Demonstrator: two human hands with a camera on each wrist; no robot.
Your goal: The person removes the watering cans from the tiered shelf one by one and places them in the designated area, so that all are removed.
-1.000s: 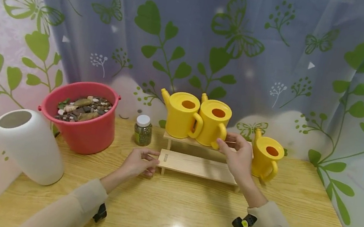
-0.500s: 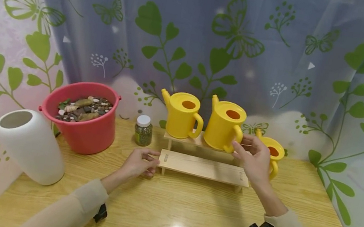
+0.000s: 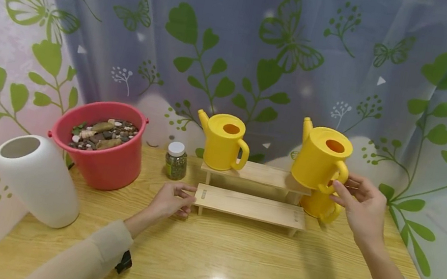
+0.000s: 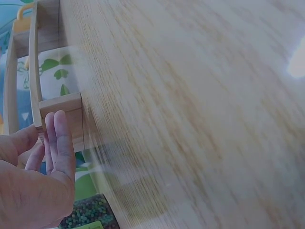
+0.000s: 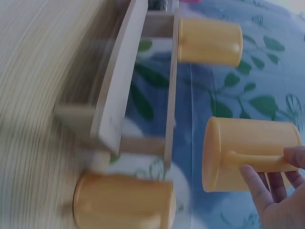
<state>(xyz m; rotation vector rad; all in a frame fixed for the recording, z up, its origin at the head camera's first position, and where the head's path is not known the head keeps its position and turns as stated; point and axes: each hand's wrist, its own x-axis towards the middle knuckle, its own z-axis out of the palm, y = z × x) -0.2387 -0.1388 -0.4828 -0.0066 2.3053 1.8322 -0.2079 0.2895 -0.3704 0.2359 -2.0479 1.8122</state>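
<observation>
My right hand (image 3: 364, 212) grips a yellow watering can (image 3: 317, 158) by its handle, with thumb and fingers around it. The can is off the stand, in the air near the upper step's right end. In the right wrist view a gap shows between this can (image 5: 245, 138) and the stand's edge. My left hand (image 3: 169, 201) pinches the left end of the lower step of a two-step wooden stand (image 3: 249, 206). A second yellow watering can (image 3: 222, 145) stands on the upper step's left end. Partly hidden behind the held can, a third watering can (image 3: 316, 206) stands on the table.
Left of the stand is a small jar (image 3: 176, 163) with a white lid. Further left stand a red bucket (image 3: 107, 174) of pebbles and a white vase (image 3: 41, 182). A patterned curtain (image 3: 232, 36) hangs right behind the wooden table (image 3: 184, 262).
My right hand has carried the watering can off the upper step, to the right and slightly up, away from the second can. The left hand has stayed at the stand.
</observation>
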